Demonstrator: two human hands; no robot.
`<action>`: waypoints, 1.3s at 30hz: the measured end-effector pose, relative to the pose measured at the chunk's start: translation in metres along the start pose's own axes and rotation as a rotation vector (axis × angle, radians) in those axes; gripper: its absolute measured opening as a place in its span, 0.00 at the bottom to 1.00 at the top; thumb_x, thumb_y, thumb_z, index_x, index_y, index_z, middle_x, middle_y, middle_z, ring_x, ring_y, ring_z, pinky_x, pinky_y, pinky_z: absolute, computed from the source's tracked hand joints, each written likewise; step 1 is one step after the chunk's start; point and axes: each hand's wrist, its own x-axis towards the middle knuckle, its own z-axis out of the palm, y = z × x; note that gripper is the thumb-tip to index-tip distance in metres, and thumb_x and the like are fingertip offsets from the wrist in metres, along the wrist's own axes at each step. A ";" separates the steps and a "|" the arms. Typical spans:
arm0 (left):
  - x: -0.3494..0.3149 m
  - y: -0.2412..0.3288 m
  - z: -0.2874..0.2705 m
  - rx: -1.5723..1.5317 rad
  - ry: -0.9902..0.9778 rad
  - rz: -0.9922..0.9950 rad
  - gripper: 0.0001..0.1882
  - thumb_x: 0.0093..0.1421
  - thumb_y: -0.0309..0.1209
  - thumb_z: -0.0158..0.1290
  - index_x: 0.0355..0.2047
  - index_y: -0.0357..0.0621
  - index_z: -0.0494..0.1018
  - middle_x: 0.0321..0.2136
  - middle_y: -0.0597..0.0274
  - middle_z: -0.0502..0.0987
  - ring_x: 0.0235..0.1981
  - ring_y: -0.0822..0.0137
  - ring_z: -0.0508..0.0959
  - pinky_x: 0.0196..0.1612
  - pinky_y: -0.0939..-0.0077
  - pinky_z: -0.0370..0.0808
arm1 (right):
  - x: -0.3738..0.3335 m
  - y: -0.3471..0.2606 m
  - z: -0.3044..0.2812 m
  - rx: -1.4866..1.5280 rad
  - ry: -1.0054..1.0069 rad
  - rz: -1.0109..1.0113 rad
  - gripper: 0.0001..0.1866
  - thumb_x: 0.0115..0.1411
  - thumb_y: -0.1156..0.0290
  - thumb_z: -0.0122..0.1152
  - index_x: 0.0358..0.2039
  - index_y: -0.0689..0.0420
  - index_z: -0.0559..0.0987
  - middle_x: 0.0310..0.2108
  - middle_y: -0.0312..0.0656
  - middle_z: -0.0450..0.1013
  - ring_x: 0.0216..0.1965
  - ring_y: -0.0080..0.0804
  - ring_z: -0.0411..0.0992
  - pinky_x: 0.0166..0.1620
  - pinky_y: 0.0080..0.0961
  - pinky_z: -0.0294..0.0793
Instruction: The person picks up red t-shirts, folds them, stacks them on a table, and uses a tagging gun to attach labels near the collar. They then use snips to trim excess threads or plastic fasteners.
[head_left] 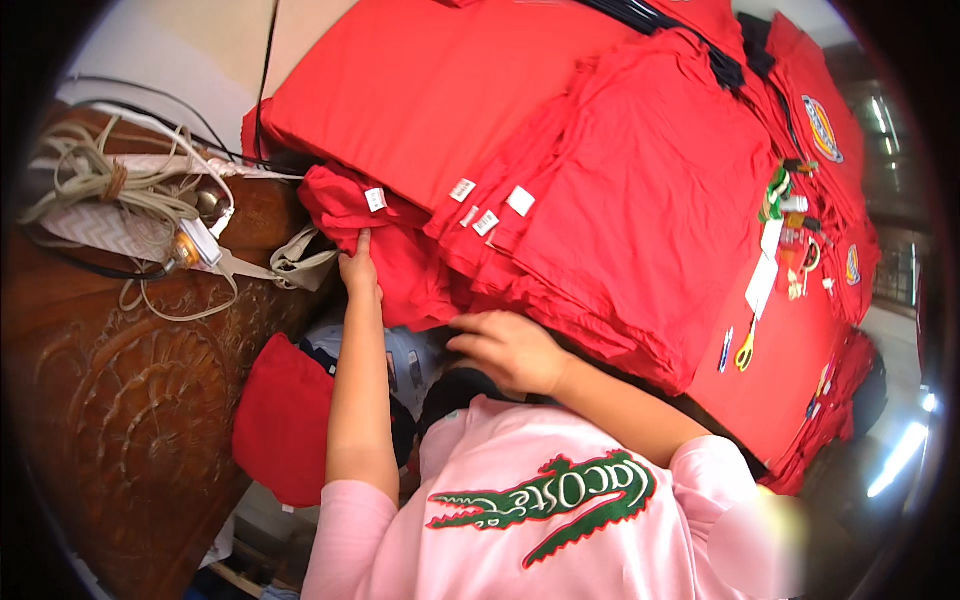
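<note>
My left hand (pixel 359 268) reaches up and pinches the edge of a crumpled red garment (pixel 345 205) with a small white tag. My right hand (pixel 505 348) rests with curled fingers against the lower edge of a thick stack of folded red garments (pixel 640 210), touching the cloth; whether it grips a layer I cannot tell. More red cloth (pixel 420 90) lies flat behind the stack. I wear a pink shirt (pixel 520 500) with a green printed figure.
A carved dark wooden piece (pixel 120 400) stands at left with coiled cords (pixel 110 185) and an iron (pixel 190 245) on it. Yellow-handled scissors (pixel 745 350), pens and small items (pixel 790 215) lie on the red cloth at right. A red bundle (pixel 285 420) hangs below.
</note>
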 end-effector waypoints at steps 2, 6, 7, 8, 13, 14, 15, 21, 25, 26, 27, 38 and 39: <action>-0.003 -0.011 -0.007 0.274 0.083 0.094 0.41 0.63 0.47 0.70 0.61 0.25 0.67 0.55 0.38 0.79 0.52 0.51 0.82 0.56 0.58 0.79 | -0.027 -0.003 -0.042 -0.072 0.130 0.130 0.25 0.53 0.78 0.67 0.54 0.53 0.81 0.57 0.46 0.76 0.53 0.50 0.76 0.55 0.42 0.78; -0.017 -0.044 -0.039 0.127 0.084 0.270 0.44 0.56 0.45 0.75 0.60 0.26 0.66 0.55 0.38 0.77 0.55 0.47 0.79 0.59 0.53 0.75 | -0.119 0.001 -0.096 -0.278 0.499 0.495 0.19 0.58 0.85 0.64 0.50 0.55 0.82 0.50 0.48 0.77 0.52 0.50 0.76 0.54 0.42 0.78; -0.026 -0.043 -0.048 0.375 0.153 0.357 0.43 0.55 0.43 0.76 0.60 0.28 0.66 0.56 0.38 0.75 0.57 0.46 0.77 0.61 0.53 0.73 | -0.155 0.007 -0.103 -0.389 0.585 0.569 0.19 0.58 0.84 0.63 0.50 0.56 0.81 0.50 0.49 0.77 0.54 0.51 0.75 0.56 0.43 0.77; -0.040 -0.040 -0.055 0.622 0.223 0.453 0.43 0.54 0.41 0.76 0.60 0.30 0.66 0.57 0.38 0.73 0.59 0.45 0.74 0.63 0.53 0.70 | -0.186 0.007 -0.113 -0.434 0.649 0.652 0.19 0.59 0.84 0.62 0.51 0.58 0.81 0.50 0.51 0.76 0.56 0.53 0.74 0.58 0.44 0.75; -0.190 0.034 0.004 0.630 -0.130 0.983 0.31 0.62 0.32 0.69 0.60 0.35 0.68 0.62 0.43 0.70 0.63 0.46 0.70 0.68 0.54 0.63 | -0.315 -0.013 -0.119 -0.370 0.989 0.904 0.22 0.58 0.85 0.63 0.54 0.59 0.78 0.50 0.44 0.75 0.44 0.35 0.74 0.46 0.30 0.73; -0.221 0.045 0.016 0.585 -0.247 1.080 0.29 0.63 0.32 0.67 0.59 0.35 0.68 0.62 0.44 0.70 0.63 0.47 0.70 0.69 0.54 0.63 | -0.330 -0.016 -0.116 -0.364 1.000 0.897 0.22 0.58 0.84 0.65 0.54 0.59 0.78 0.50 0.43 0.75 0.44 0.34 0.74 0.45 0.29 0.73; -0.249 0.052 0.032 0.584 -0.377 1.107 0.24 0.65 0.29 0.65 0.57 0.36 0.70 0.63 0.47 0.70 0.64 0.49 0.69 0.69 0.55 0.63 | -0.334 -0.021 -0.114 -0.322 0.971 0.948 0.24 0.56 0.81 0.69 0.55 0.58 0.77 0.51 0.42 0.74 0.44 0.33 0.74 0.45 0.28 0.72; -0.376 0.057 0.138 0.800 -1.131 1.288 0.24 0.58 0.35 0.68 0.53 0.45 0.76 0.59 0.55 0.77 0.66 0.51 0.72 0.73 0.47 0.59 | -0.298 -0.004 -0.106 -0.023 0.694 0.870 0.23 0.57 0.70 0.74 0.54 0.56 0.79 0.56 0.48 0.72 0.55 0.49 0.75 0.55 0.42 0.77; -0.387 0.032 0.176 0.946 -1.129 1.386 0.24 0.53 0.25 0.62 0.53 0.46 0.78 0.57 0.56 0.80 0.62 0.54 0.76 0.73 0.46 0.60 | -0.265 0.028 -0.148 -0.086 0.825 0.629 0.14 0.61 0.74 0.67 0.48 0.58 0.80 0.43 0.51 0.77 0.49 0.50 0.76 0.51 0.41 0.75; -0.378 0.036 0.183 0.957 -1.049 1.407 0.24 0.51 0.22 0.60 0.52 0.46 0.79 0.55 0.56 0.81 0.60 0.54 0.78 0.72 0.47 0.61 | -0.259 0.026 -0.165 -0.047 0.863 0.626 0.14 0.61 0.74 0.68 0.47 0.58 0.80 0.42 0.50 0.77 0.48 0.50 0.76 0.50 0.41 0.75; -0.367 0.044 0.188 0.968 -0.964 1.427 0.25 0.50 0.19 0.58 0.50 0.46 0.79 0.53 0.56 0.82 0.58 0.55 0.79 0.71 0.48 0.63 | -0.254 0.022 -0.181 -0.006 0.899 0.620 0.14 0.61 0.74 0.69 0.47 0.59 0.80 0.40 0.50 0.78 0.46 0.50 0.76 0.49 0.40 0.75; -0.299 0.247 0.168 0.657 -0.353 1.491 0.19 0.51 0.12 0.45 0.36 0.38 0.82 0.39 0.55 0.86 0.44 0.54 0.86 0.53 0.64 0.80 | -0.286 -0.022 -0.271 -0.618 0.872 0.557 0.16 0.50 0.85 0.67 0.38 0.57 0.76 0.33 0.44 0.76 0.39 0.47 0.77 0.41 0.43 0.76; -0.305 0.256 0.165 0.627 -0.390 1.505 0.19 0.49 0.11 0.45 0.36 0.37 0.82 0.38 0.54 0.85 0.45 0.54 0.85 0.53 0.64 0.79 | -0.301 -0.029 -0.268 -0.638 0.944 0.581 0.14 0.50 0.87 0.64 0.36 0.58 0.76 0.33 0.45 0.75 0.38 0.47 0.76 0.40 0.41 0.75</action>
